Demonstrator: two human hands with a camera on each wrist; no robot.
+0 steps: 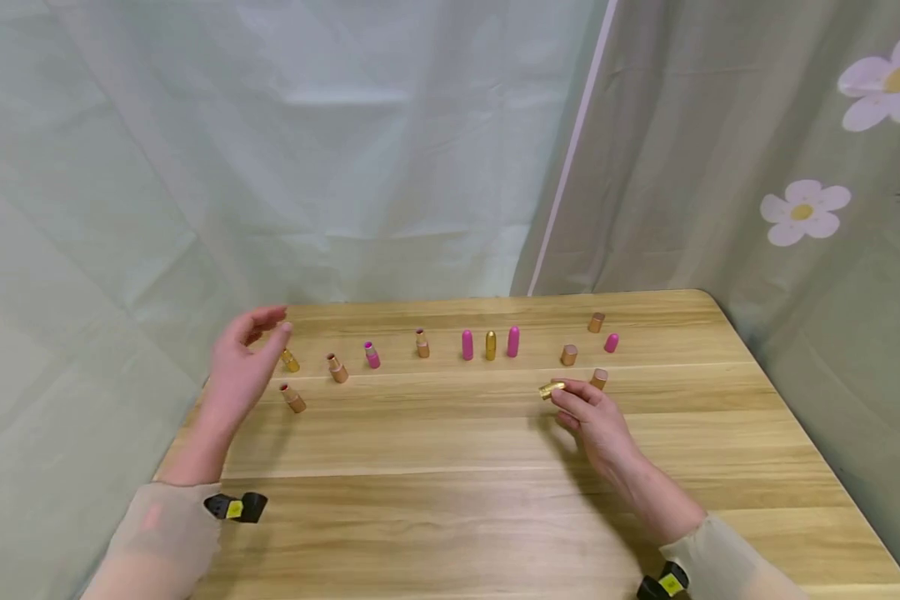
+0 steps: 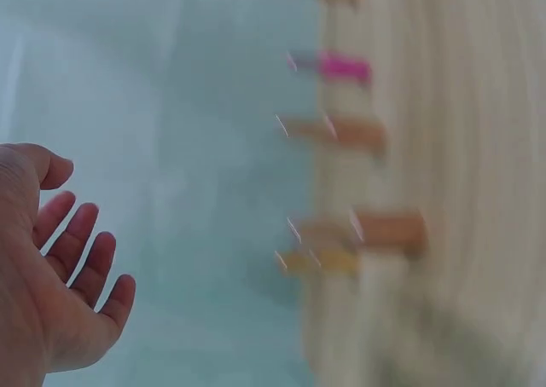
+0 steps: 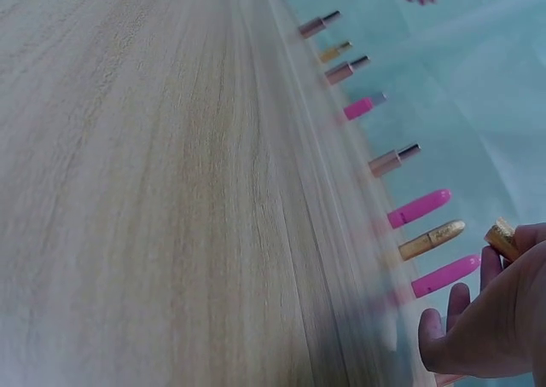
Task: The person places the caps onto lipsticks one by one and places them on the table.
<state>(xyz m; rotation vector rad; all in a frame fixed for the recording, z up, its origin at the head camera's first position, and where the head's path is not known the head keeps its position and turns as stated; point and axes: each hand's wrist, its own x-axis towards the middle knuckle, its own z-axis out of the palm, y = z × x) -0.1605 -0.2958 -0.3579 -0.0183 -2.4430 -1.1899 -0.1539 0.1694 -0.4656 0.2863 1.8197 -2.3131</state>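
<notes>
A big, wrinkly cloth curtain [image 1: 390, 167] hangs past the far edge of my desk [image 1: 457, 525]; only the head view shows its white flowers [image 1: 802, 218]. The desk has long wood stripes, with wide room to slide about between my arms. My left hand [image 1: 243, 362] is up by the far left corner, holding nothing; its wrist view shows thumb and fingers apart. My right hand [image 1: 600, 427] pinches a short gold cap [image 1: 551, 390] above the desk's right half; its own wrist view shows the cap's bumpy skin. Near the far edge's middle stand two smooth, round-topped pink lipsticks [image 1: 467, 345] and one gold lipstick [image 1: 491, 346]. Five uncapped lipstick tubes [image 1: 337, 368] run from there toward the far left corner, blurry in the left wrist view. Toward the far right corner, the head view shows three copper caps [image 1: 569, 356] and a pink cap [image 1: 611, 342].
</notes>
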